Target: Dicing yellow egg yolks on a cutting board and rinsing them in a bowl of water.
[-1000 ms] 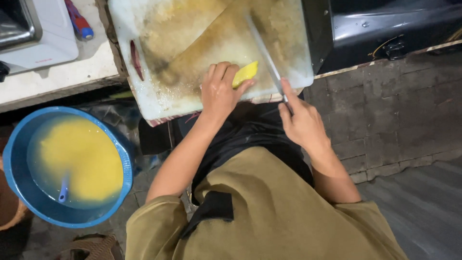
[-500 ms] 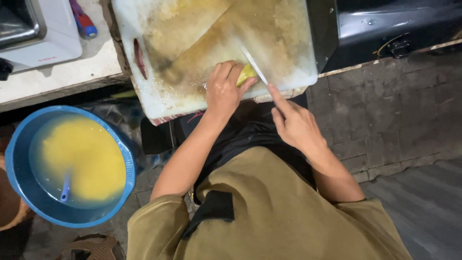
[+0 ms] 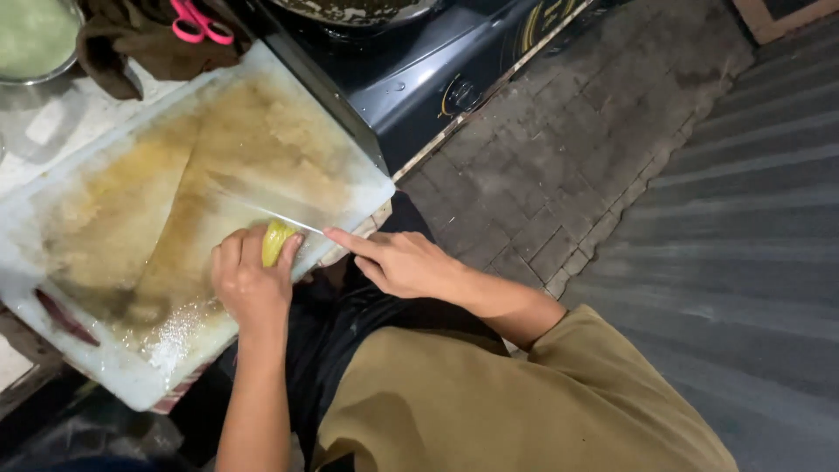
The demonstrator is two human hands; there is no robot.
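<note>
- Grey paving bricks (image 3: 559, 166) and a ribbed grey floor (image 3: 743, 227) fill the right of the head view, with the table (image 3: 35, 131) at upper left.
- On that table lies a large white cutting board (image 3: 131, 367), stained yellow-brown across its middle, one corner jutting past the table edge towards your lap.
- Your left hand (image 3: 253, 284) is clenched around a small yellow piece of food (image 3: 278, 240), pinning it to the board near its front edge.
- Your right hand (image 3: 406, 262) grips the handle of a knife (image 3: 262, 208), index finger stretched along the spine; the handle itself is hidden under the palm.
- The blade runs up and left across the board, its heel touching the yellow piece just beside your left fingers.
- White crumbs are scattered on the board below your left hand, and a dark red sliver (image 3: 65, 319) lies near the board's left edge.
- Beside the board's far corner stands a black stove (image 3: 419, 70) with a pan (image 3: 350, 10) on top.
- Pink-handled scissors (image 3: 199, 24) rest on a brown cloth (image 3: 131, 48) at the top, next to a bowl of pale green liquid (image 3: 35, 39).
- You are wearing an olive shirt (image 3: 489, 402).
</note>
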